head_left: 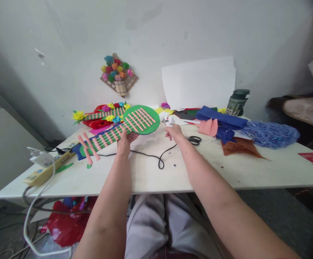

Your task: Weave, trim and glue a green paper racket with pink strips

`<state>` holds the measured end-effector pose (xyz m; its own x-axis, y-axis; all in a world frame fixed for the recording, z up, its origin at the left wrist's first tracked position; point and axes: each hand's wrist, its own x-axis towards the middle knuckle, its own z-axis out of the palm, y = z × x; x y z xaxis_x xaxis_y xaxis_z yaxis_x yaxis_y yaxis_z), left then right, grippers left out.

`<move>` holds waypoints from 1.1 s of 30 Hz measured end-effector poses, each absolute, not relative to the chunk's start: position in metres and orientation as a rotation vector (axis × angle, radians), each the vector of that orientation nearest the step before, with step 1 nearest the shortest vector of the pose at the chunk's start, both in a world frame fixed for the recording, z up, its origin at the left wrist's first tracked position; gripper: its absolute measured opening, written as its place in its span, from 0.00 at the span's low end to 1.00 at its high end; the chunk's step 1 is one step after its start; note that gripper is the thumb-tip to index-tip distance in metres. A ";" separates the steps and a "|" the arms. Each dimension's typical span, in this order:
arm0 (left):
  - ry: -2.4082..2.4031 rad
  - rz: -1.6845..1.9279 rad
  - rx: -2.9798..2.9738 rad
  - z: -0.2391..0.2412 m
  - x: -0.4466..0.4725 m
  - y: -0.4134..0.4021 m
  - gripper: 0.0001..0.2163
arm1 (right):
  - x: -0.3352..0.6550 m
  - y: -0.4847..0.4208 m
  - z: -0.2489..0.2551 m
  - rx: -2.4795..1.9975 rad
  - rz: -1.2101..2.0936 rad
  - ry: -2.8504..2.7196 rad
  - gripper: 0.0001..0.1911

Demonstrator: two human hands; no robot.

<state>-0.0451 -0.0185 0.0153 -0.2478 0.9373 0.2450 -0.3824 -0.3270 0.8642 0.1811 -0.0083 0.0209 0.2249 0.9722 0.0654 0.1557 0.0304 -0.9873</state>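
My left hand [125,141] is closed round the narrow part of a green paper guitar [142,126], which is held tilted above the table. Pink strips run across and along its green face, and several pink rolled pieces stick out at its lower left end. In my right hand [175,132] is a white glue gun [174,121], its nozzle pointing left beside the guitar's round end. The black cord [148,154] of the gun curls over the table. Black-handled scissors [194,140] lie just right of my right hand.
Behind the guitar lies a red one with paper flowers [78,115]. At right are blue crepe paper [218,118], brown paper [240,146], blue shredded strands [271,133] and a dark green bottle [237,102]. A power strip [48,171] with cables sits at the left edge.
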 end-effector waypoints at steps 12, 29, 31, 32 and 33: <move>0.842 1.779 0.991 0.013 -0.046 -0.016 0.20 | 0.171 -0.017 0.030 -1.379 0.977 -1.160 0.02; 0.830 1.889 1.049 0.010 -0.045 -0.015 0.20 | 0.161 -0.021 0.028 -1.392 1.053 -1.260 0.02; 0.833 1.904 1.048 0.010 -0.045 -0.014 0.20 | 0.159 -0.023 0.029 -1.395 1.066 -1.272 0.02; 0.839 1.908 1.053 0.010 -0.045 -0.014 0.20 | 0.158 -0.024 0.030 -1.396 1.074 -1.274 0.02; 0.846 1.909 1.060 0.010 -0.045 -0.013 0.20 | 0.157 -0.025 0.031 -1.394 1.081 -1.273 0.02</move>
<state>-0.0450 -0.0131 0.0095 -0.3494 0.8622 0.3669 -0.3076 -0.4754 0.8243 0.1573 -0.0248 0.0307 0.0753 0.9970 -0.0182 0.1797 -0.0315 -0.9832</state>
